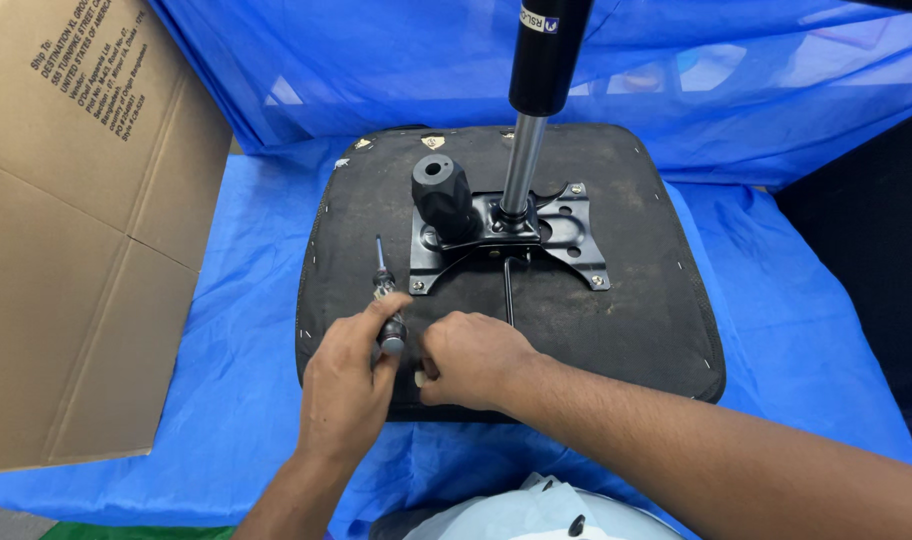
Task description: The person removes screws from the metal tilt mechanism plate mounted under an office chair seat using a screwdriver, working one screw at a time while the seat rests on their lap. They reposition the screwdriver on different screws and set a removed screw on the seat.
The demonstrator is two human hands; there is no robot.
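An upturned black chair seat point(626, 280) lies on a blue sheet. A black metal mechanism plate point(566, 235) is mounted on it, with a gas lift cylinder point(536, 90) standing upright from it and a round black knob point(444, 195) at its left. My left hand point(348, 385) grips a screwdriver point(384, 295) by its handle, the shaft pointing away toward the plate's near left corner. My right hand point(473, 360) is closed beside it, pinching a small pale item I cannot identify. A thin black lever rod point(508, 290) runs from the plate toward my right hand.
A large flattened cardboard box point(76, 230) leans at the left. Blue plastic sheeting point(776, 330) covers the table and the backdrop behind the seat. A pale plastic-wrapped bundle point(536, 515) sits at the near edge between my arms.
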